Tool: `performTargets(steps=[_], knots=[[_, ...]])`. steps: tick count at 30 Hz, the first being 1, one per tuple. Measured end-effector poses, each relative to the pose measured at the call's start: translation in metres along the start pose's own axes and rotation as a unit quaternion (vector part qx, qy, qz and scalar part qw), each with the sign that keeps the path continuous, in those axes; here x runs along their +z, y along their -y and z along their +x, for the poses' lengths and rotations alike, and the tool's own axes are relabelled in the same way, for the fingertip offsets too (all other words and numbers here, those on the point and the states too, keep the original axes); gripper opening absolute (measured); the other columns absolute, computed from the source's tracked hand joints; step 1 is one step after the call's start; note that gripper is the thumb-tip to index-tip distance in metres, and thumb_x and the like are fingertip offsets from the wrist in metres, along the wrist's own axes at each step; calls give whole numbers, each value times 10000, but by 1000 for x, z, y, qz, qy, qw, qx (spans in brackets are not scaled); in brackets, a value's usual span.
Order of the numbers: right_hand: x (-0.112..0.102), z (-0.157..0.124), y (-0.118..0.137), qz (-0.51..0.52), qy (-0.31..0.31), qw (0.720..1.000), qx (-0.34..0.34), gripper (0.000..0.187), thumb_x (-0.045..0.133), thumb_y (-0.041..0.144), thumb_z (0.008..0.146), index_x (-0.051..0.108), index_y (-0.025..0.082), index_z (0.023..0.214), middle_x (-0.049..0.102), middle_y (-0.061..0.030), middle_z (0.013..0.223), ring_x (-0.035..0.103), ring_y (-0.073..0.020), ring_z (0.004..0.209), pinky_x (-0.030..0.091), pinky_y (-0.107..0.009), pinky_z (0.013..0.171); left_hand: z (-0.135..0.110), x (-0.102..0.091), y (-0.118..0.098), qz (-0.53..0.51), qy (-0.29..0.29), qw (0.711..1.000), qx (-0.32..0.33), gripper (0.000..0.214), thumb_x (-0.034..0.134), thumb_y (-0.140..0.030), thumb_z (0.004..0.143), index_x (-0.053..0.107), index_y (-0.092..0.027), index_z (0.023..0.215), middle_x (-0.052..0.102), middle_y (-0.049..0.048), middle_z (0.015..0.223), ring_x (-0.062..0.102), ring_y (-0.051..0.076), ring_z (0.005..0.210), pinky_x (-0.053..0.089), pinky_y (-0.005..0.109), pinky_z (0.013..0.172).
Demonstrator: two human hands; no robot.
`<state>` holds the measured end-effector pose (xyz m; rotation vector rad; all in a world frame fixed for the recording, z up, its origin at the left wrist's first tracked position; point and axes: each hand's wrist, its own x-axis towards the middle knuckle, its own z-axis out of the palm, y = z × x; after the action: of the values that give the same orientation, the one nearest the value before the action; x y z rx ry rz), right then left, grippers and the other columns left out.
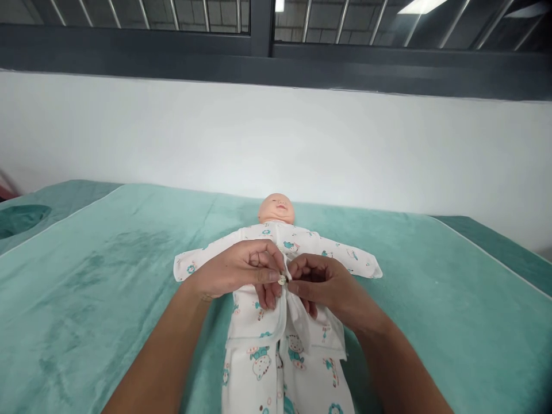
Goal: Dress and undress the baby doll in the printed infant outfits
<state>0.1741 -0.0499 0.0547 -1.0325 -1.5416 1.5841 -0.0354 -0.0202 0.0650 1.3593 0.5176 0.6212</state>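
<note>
A baby doll (276, 208) lies on its back in the middle of the teal blanket (107, 270), head toward the wall. It wears a white printed sleepsuit (267, 356) with arms spread. My left hand (239, 270) pinches the left front edge of the suit at chest height, thumb and fingers closed on a small snap button (282, 280). My right hand (323, 284) pinches the right front edge against it. The two hands meet over the doll's chest.
The blanket covers a wide table that runs to a white wall (276, 144) under a dark window frame (276, 57). A darker teal sheet (495, 241) shows at the right edge, and a round hollow (21, 218) at the far left.
</note>
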Motion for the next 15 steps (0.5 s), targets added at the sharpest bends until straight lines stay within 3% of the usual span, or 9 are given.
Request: performTargets(steps=[7, 15], knots=[[-1, -1, 2, 14, 27, 1000, 4, 189, 740, 285, 771, 593, 174, 817, 570, 40, 617, 542, -74, 480, 467, -198, 478, 1, -1, 1, 1, 4, 1000, 0, 63, 611, -158, 858, 572, -141, 905, 679, 35, 700, 663, 149, 569, 537, 253, 528], [-2, 0, 2, 22, 47, 999, 3, 204, 694, 338, 821, 612, 166, 894, 608, 16, 655, 573, -84, 510, 474, -203, 490, 3, 2, -1, 22, 9, 1000, -18, 74, 604, -201, 868, 553, -154, 896, 661, 15, 688, 650, 137, 547, 519, 243, 520]])
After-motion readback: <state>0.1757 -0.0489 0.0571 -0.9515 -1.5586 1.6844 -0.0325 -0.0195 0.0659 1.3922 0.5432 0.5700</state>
